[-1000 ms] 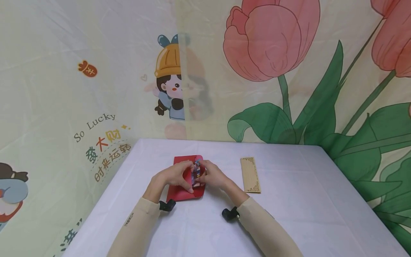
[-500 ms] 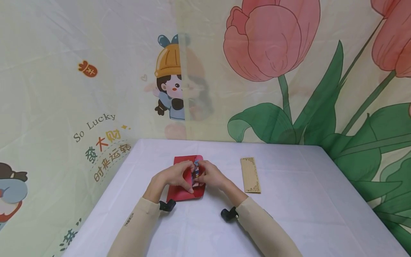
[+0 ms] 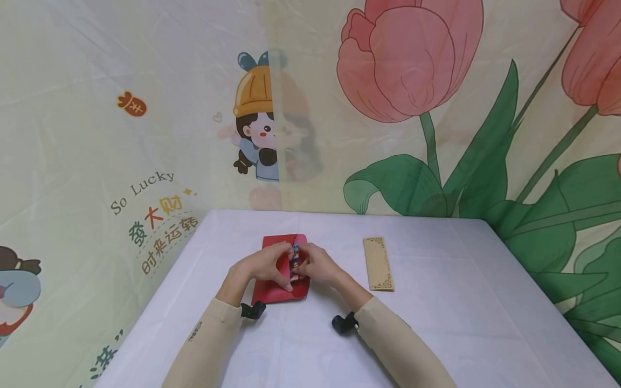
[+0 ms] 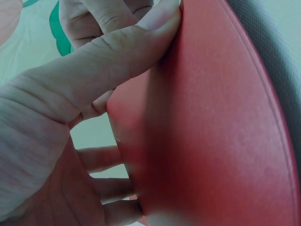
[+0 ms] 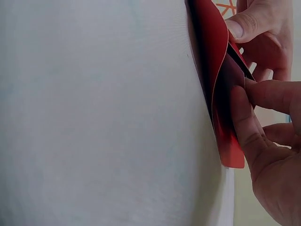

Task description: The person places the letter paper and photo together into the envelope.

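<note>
Two hands working at the mouth of a red envelope (image 3: 273, 292). The envelope is lying between 9 and 10 o'clock of the visible table's (image 3: 436, 280) middle, its mouth facing 3 o'clock. From the lower left, the left hand (image 3: 264, 264) is pinching the envelope, thumb toward 6 o'clock and fingers toward 12, and the panels are bowing apart, as the right wrist view is showing. At 3 o'clock of the envelope, the right hand (image 3: 320, 264) is pinching a printed slip (image 3: 296, 257) between thumb and forefinger, the slip sitting partly within the mouth; how deep it is reaching is staying hidden. A tan strip with patterned corners (image 3: 378, 265) is lying farther out at 3 o'clock, well apart from both hands.

Possible faults, by judgement: should the left hand be easing its squeeze, the mouth could be closing and the slip catching on the rim. Should it be pressing too hard, the thin panels could be creasing along the bow. A right-hand push running off the mouth's line, toward 8 or 10 o'clock, could be buckling the slip's corner or straining a seam. With the fingertips crowding the opening, they could themselves be blocking the slip.
</note>
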A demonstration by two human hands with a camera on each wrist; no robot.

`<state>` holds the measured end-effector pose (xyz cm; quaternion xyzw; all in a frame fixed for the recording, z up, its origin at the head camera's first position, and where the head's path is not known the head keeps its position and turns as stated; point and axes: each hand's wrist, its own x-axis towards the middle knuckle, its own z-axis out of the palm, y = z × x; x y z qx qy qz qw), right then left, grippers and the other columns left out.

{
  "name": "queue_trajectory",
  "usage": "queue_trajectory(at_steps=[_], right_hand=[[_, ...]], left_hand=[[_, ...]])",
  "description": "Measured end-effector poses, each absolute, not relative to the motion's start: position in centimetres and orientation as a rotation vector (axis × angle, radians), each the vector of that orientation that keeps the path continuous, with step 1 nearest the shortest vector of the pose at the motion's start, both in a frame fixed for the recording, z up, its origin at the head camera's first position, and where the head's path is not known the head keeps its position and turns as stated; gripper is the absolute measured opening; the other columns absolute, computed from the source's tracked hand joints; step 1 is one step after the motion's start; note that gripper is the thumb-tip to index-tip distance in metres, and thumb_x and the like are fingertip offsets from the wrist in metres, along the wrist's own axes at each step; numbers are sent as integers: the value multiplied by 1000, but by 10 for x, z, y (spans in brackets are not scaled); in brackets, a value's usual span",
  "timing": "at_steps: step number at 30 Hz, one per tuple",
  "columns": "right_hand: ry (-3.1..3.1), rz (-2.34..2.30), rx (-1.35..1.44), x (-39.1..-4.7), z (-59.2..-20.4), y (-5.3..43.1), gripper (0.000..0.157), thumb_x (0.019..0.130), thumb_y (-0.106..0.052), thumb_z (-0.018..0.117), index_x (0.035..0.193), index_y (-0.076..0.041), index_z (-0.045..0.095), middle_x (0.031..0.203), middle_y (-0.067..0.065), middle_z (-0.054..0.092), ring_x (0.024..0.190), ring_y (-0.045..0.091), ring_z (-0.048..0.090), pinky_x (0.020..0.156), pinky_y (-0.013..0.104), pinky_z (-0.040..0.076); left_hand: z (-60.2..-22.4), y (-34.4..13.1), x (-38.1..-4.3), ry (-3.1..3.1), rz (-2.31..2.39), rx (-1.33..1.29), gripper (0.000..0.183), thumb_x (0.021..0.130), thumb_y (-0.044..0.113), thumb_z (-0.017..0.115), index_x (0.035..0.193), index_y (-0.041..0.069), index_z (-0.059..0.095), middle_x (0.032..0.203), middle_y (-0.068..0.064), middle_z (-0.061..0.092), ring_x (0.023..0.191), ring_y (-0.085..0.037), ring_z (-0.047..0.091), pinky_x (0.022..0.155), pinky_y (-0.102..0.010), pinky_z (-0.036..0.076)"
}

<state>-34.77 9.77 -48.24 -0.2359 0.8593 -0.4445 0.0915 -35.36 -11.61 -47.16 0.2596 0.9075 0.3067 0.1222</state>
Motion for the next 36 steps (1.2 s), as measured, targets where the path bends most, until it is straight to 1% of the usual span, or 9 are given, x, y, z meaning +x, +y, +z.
queue_trajectory(at_steps=[5, 13, 15, 19, 21, 25, 31, 36], right_hand=[[2559, -1314, -721, -349, -484, 97, 46, 93, -5, 75, 136, -16, 62, 135, 17, 57, 74, 11, 69, 81, 29, 56], [2453, -1379, -721, -350, -486, 97, 45, 90, -7, 80, 131, -18, 63, 125, 13, 57, 81, 15, 71, 73, 31, 59], [2448, -1382, -723, -349, -485, 97, 44, 91, -7, 79, 131, -18, 63, 123, 14, 58, 81, 16, 71, 72, 31, 59], [2454, -1371, -719, -349, -485, 96, 42, 91, -6, 79, 129, -17, 64, 122, 15, 57, 79, 17, 70, 71, 29, 59], [2457, -1369, -722, -350, -486, 96, 41, 91, -6, 79, 128, -16, 65, 122, 16, 57, 79, 16, 69, 71, 29, 59], [2455, -1362, -733, -350, -485, 95, 42, 90, -8, 80, 128, -17, 64, 121, 16, 59, 80, 15, 70, 71, 28, 59], [2448, -1353, -716, -350, -483, 94, 49, 90, -9, 80, 135, -17, 62, 121, 15, 60, 81, 16, 70, 71, 28, 58], [2447, -1354, -706, -350, -483, 94, 47, 90, -9, 80, 133, -18, 63, 121, 14, 61, 80, 16, 70, 71, 29, 57]], left_hand=[[-472, -117, -354, 2658, 885, 774, 73, 65, 43, 99, 120, 19, 59, 116, 5, 57, 117, -19, 51, 92, -40, 57], [-473, -117, -354, 2664, 880, 775, 72, 64, 45, 99, 118, 21, 58, 114, 7, 57, 117, -19, 52, 92, -40, 56], [-473, -117, -354, 2662, 882, 771, 72, 64, 46, 99, 119, 22, 58, 116, 6, 57, 118, -19, 51, 94, -41, 56], [-473, -117, -353, 2666, 877, 750, 74, 64, 46, 99, 122, 23, 59, 127, 4, 57, 124, -21, 50, 99, -46, 56], [-473, -117, -353, 2665, 876, 752, 75, 64, 46, 99, 122, 23, 59, 129, 2, 57, 124, -21, 49, 101, -47, 55], [-472, -116, -353, 2657, 877, 778, 73, 65, 45, 99, 120, 20, 59, 123, 1, 58, 121, -21, 50, 98, -44, 55], [-471, -117, -353, 2648, 892, 795, 71, 65, 43, 99, 117, 17, 58, 115, 3, 57, 117, -19, 51, 92, -40, 55], [-471, -117, -353, 2648, 891, 809, 71, 65, 42, 100, 116, 16, 58, 110, 6, 56, 115, -18, 51, 89, -36, 53]])
